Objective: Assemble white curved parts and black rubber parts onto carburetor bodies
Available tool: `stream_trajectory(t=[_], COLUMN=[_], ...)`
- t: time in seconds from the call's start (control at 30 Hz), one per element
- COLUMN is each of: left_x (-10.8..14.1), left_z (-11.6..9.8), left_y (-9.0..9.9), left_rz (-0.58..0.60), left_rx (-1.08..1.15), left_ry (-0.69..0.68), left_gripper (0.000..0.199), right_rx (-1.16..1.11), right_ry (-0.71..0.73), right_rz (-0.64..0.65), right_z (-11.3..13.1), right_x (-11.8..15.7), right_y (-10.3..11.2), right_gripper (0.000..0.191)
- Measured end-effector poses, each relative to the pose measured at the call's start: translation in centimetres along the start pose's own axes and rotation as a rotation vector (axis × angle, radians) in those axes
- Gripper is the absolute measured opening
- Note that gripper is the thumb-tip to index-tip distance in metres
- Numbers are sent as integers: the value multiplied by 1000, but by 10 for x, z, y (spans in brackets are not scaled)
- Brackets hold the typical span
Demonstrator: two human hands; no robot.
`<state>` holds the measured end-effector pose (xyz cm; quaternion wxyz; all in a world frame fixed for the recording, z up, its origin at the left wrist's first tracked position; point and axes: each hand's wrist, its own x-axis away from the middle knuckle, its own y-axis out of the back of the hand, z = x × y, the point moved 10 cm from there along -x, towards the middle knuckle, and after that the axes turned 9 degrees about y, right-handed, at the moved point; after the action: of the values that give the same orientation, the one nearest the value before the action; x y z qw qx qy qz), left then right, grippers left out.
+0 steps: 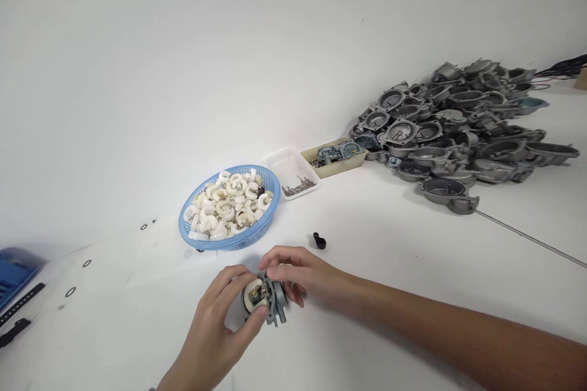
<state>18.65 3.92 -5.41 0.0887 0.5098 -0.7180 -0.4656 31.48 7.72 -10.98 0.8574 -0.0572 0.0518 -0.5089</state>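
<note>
A grey metal carburetor body [277,300] is held low over the white table, its opened side facing up. A white C-shaped float [250,294] sits in it around a brass piece. My left hand [224,311] grips the carburetor from the left, thumb on the near edge and fingers on the far one. At its upper right edge, my right hand [305,275] is closed, thumb and forefinger pinched together by the float's hinge side. Whatever lies between those fingertips is too small to make out. The other right fingers curl beside the body.
Beyond my hands stands a blue basket [183,229] of white floats. Beside it are a white tray [287,165] with thin pins and a cream tray [342,166] with metal parts. Grey bowls [440,134] pile up right. A small black part [320,241] lies nearby.
</note>
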Motion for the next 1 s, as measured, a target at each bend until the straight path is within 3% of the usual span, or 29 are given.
stream_trajectory(t=[1.0], left_x=[2], left_z=[2], left_y=[0], left_rz=[3], left_rx=[28], left_ry=[13], left_gripper=[27], right_rx=[24], right_ry=[-11], right_rz=[-3], right_z=[6], right_x=[3], right_y=[-3], right_gripper=[47])
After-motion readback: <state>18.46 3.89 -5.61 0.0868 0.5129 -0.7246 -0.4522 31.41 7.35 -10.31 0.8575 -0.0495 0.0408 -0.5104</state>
